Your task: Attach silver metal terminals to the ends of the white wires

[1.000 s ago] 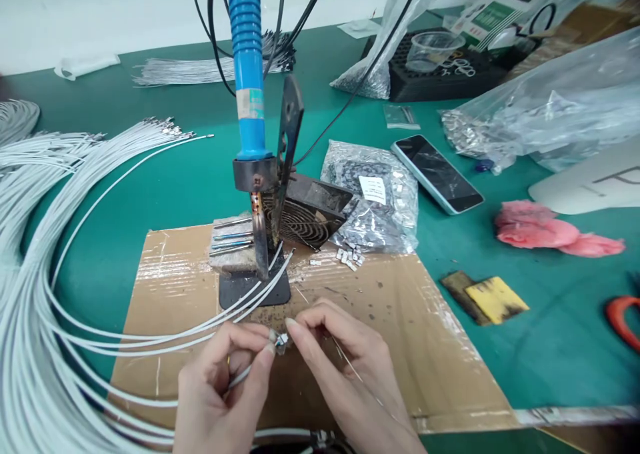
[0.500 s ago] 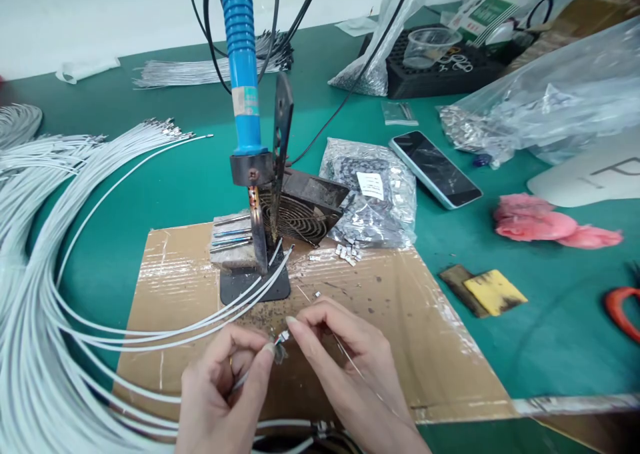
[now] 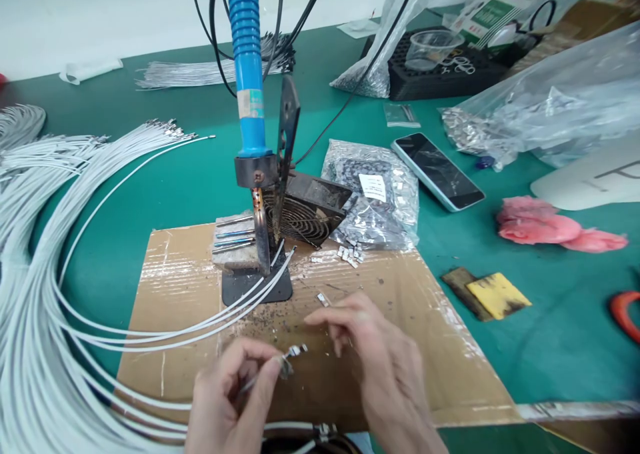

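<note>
My left hand [image 3: 230, 394] pinches the end of a white wire [image 3: 249, 382] between thumb and forefinger; a small metal terminal [image 3: 296, 351] sits on the wire's tip. My right hand [image 3: 380, 367] hovers over the cardboard sheet [image 3: 400, 307] just right of that tip, fingers loosely curled, with nothing visible in them. A single loose metal terminal [image 3: 323, 299] lies on the cardboard just beyond my right fingertips. A blue-handled soldering iron [image 3: 249, 87] stands clamped upright in its stand [image 3: 257, 284], with several white wires [image 3: 200, 324] laid across the base.
A big bundle of white wires [image 3: 30, 254] curves along the left. Bags of metal terminals [image 3: 373, 201], a small fan [image 3: 305, 214], a phone [image 3: 437, 172], pink cloth [image 3: 550, 231], a yellow sponge [image 3: 495, 294] and an orange-handled tool [image 3: 625, 314] lie on the green table.
My hands have come apart: the right hand let go of the terminal and moved right and up, while the left hand keeps the wire, now with the terminal on its tip.
</note>
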Demonstrator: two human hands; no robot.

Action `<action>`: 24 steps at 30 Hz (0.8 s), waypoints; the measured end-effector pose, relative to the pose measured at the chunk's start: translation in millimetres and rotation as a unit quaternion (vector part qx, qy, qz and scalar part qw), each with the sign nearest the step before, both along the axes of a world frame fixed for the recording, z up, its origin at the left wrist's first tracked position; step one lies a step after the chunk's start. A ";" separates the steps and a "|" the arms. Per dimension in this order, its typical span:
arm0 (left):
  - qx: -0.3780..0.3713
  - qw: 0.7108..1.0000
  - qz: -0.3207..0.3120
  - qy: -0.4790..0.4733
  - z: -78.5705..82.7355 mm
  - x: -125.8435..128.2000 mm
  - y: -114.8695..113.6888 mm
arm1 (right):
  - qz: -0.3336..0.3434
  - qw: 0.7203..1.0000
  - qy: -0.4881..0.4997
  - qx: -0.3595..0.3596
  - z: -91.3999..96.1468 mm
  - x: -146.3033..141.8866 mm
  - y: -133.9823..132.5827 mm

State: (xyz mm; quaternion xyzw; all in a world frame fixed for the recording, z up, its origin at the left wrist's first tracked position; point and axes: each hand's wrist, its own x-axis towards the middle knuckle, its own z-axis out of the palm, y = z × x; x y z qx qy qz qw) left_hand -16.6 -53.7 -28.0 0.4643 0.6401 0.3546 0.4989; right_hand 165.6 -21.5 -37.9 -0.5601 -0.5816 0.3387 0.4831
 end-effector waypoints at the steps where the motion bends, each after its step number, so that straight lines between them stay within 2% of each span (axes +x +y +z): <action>1: 0.046 0.998 -0.029 0.021 -3.9 0.4 -2.5 | -0.045 0.999 0.011 0.003 -2.5 7.3 -0.9; 3: 0.152 0.983 -0.083 0.056 -11.8 -0.9 -7.7 | -0.148 0.987 0.055 0.001 -3.6 21.7 -1.9; 5: 0.237 0.962 -0.090 0.101 -18.8 -7.5 -11.6 | -0.211 0.970 0.122 -0.006 0.5 34.0 -1.5; 8: 0.302 0.923 -0.042 0.234 -24.9 -30.6 -9.7 | -0.200 0.956 0.214 -0.026 6.9 47.2 0.2; 12: 0.308 0.833 -0.081 0.452 -25.8 -69.4 8.3 | -0.177 0.957 0.217 -0.069 -4.5 55.5 -1.1; 13: 0.306 0.818 -0.085 0.481 -25.6 -76.5 13.4 | -0.174 0.958 0.212 -0.084 -9.6 55.8 -2.0; 14: 0.300 0.815 -0.089 0.488 -25.4 -82.0 17.8 | -0.169 0.959 0.208 -0.098 -14.4 55.6 -2.9; 19: 0.248 0.862 -0.118 0.427 -20.1 -94.4 27.6 | -0.165 0.955 0.207 -0.130 -23.3 51.1 -4.2; 24: 0.229 0.897 -0.145 0.350 1.0 -90.3 18.4 | -0.158 0.959 0.196 -0.131 -19.1 51.3 -4.0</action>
